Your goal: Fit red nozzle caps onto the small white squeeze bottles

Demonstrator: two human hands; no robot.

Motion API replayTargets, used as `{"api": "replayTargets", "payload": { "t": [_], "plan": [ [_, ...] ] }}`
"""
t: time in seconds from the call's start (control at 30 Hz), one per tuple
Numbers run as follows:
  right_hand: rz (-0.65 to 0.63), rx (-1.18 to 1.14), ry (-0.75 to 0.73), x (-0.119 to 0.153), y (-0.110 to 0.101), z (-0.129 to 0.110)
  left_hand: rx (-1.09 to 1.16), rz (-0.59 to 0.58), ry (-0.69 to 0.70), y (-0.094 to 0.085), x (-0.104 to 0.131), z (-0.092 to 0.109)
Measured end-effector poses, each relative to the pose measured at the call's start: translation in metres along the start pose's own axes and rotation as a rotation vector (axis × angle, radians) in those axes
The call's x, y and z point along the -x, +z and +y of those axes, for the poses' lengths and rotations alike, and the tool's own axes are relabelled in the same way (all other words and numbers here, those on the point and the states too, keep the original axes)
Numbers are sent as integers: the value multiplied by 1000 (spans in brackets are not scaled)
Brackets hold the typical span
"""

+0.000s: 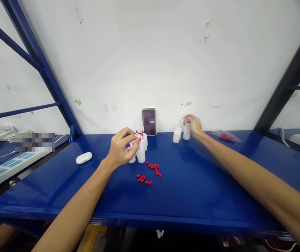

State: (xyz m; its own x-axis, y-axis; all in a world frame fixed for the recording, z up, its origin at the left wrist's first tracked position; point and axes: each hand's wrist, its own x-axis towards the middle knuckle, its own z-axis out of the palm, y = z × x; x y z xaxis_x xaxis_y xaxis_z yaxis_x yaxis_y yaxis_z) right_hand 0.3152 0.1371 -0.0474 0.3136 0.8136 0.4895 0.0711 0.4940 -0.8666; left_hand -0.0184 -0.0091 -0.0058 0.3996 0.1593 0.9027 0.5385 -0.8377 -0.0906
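My left hand (pixel 123 147) is closed in a pinch at the top of a white squeeze bottle (pixel 141 156) with a small red tip cap. Several more red-capped bottles (pixel 145 141) stand upright close around it, partly hidden by the fingers. At the back right, my right hand (pixel 194 126) has its fingers curled round the upper part of another white squeeze bottle (pixel 186 134), whose top they cover. Beside that one stand a few white bottles (pixel 176 135) with no red on their tips. Loose red caps (pixel 155 167) lie in two scattered groups in front of the capped bottles.
A white oval case (pixel 84 158) lies on the blue table (pixel 192 196) at left. Against the wall leans a dark blurred rectangle (pixel 149 120). A clear bag of red caps (pixel 226 136) sits at back right. Blue frame posts (pixel 47 80) and a power strip (pixel 15 164) are at left.
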Motion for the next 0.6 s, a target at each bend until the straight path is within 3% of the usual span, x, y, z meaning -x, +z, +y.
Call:
{"api": "replayTargets", "payload": {
  "t": [0.2, 0.4, 0.5, 0.6],
  "plan": [
    [-34, -54, 73, 3, -3, 13, 62, -72, 57, 12, 4, 14],
    [-23, -114, 105, 12, -22, 9, 94, -182, 61, 20, 7, 24],
    [-50, -164, 152, 18, -29, 2, 84, -309, 22, 22, 8, 27],
    [-115, -220, 220, 28, -31, -7, 46, -543, 49, 24, 8, 34]
  ]
}}
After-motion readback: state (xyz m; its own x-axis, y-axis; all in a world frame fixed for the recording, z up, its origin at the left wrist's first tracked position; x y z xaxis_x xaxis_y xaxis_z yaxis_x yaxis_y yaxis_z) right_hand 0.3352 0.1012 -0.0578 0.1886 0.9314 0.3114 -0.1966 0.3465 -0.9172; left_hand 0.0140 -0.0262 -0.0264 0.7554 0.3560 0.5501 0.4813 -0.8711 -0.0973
